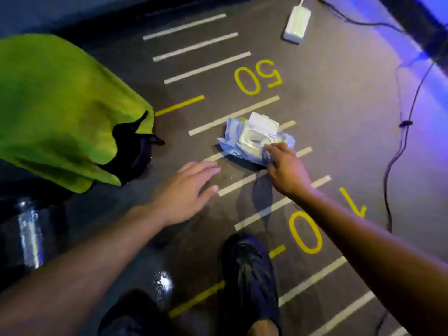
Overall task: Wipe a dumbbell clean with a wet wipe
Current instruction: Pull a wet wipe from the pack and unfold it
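Nearest the camera, a dark shoe point(251, 280) stands on the grey floor point(339, 98), which is marked with white stripes and yellow numbers. Two bare forearms reach forward from the lower edge. The left hand point(186, 192) hovers flat above the floor with its fingers straight and spread, holding nothing, just short of the wipe pack. The right hand point(286, 170) lies on the near right corner of the wet wipe pack point(254, 141), its fingertips pinching at the wrapper or a wipe there; motion blur hides which. The pack lies on the floor between the stripes, its white flip lid point(263, 123) standing open. To the left, a bright green cloth point(55, 105) drapes over a dark object, and below it a shiny dark shape point(29, 236) at the left edge may be the dumbbell, though it is too blurred to tell. At the far end a white power adapter point(297, 24) lies on the floor, and a dark cable point(397, 151) trails down the right side.
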The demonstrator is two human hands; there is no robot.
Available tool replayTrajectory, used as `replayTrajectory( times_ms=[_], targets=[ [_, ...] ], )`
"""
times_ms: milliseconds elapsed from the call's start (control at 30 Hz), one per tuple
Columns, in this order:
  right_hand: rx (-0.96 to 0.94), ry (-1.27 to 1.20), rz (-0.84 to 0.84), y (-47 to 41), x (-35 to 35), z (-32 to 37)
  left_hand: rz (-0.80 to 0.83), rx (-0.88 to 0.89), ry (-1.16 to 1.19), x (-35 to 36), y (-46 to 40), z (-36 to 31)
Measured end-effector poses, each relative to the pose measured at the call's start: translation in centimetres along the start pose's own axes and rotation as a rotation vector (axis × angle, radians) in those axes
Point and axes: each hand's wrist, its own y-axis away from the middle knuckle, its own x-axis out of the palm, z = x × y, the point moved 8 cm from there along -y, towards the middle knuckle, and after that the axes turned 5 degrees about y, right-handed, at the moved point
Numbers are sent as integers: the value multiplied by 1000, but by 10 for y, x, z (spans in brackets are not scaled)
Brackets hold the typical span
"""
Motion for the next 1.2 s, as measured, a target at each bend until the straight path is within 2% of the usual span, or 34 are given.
replayTrajectory(
  times_ms=[67,233,400,567,667,733,867,1033,1200],
  targets=[
    [7,24,-30,-11,-1,-4,-14,14,55,-2,-28,-8],
    [-112,218,-91,-28,4,-3,-56,35,125,1,-96,-25],
    [-168,284,-10,-34,4,-5,-64,-51,166,16,-127,-28],
    [-112,128,-60,-52,-10,-18,-119,-139,281,19,-130,-19],
    [-182,236,-9,-60,-7,-10,-174,-171,373,24,-127,-14],
    [-216,303,-33,-65,-6,-5,-228,-179,435,27,-126,-11],
    [-179,470,-73,-71,-2,4,-265,-206,489,26,-125,-13],
    [-145,561,-97,-72,-2,3,-214,-227,482,30,-126,-15],
    [-102,549,-74,-76,6,1,-196,-242,495,34,-128,-8]
  ],
)
